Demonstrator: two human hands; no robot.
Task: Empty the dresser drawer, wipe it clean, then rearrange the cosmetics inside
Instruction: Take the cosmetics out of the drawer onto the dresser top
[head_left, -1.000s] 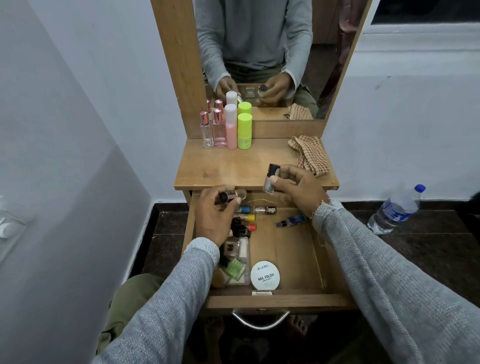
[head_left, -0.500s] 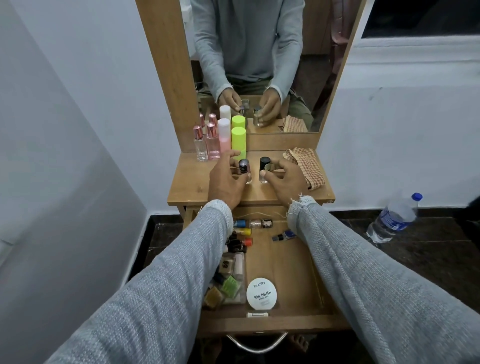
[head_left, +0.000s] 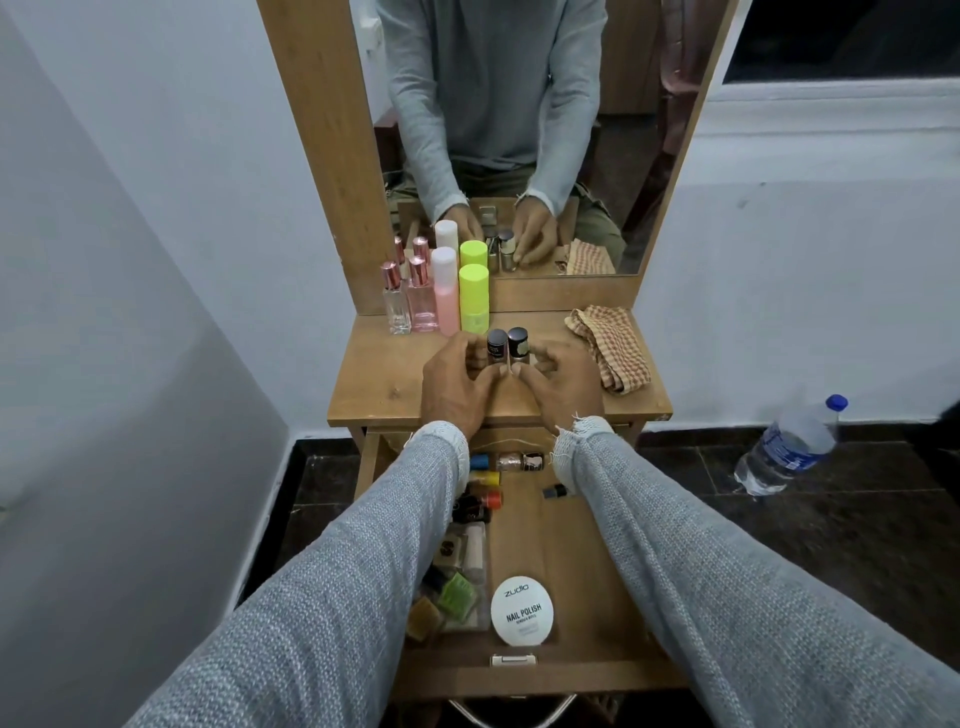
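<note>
Nearest the camera, the open drawer (head_left: 613, 670) of the dresser holds a white round tin (head_left: 521, 613) labelled as nail polish remover wipes near its front edge, with green and amber sachets (head_left: 447, 597) beside it on the left. Farther back along the drawer's left side lie several small polish bottles (head_left: 480, 501) on their sides (orange, yellow and blue caps among them), and a dark-capped one (head_left: 555, 491) lies apart toward the right.

Two grey-sleeved arms reach over the drawer to the tabletop (head_left: 384, 384). There the left hand (head_left: 454, 387) has its grip clamped on a small dark-capped bottle (head_left: 496, 347), fingers curled round its base. The right hand (head_left: 563, 387) grips a second dark-capped bottle (head_left: 517, 345) the same way. The two bottles stand upright, touching or just beside each other.

A checked cloth (head_left: 610, 345) lies bunched on the tabletop's right. At the back left stand two clear perfume bottles (head_left: 408, 299) with rosy caps, a pink bottle (head_left: 445, 291) and a neon yellow one (head_left: 474, 299), against the mirror (head_left: 519, 104).

On the dark floor to the right lies a plastic water bottle (head_left: 789, 447).
</note>
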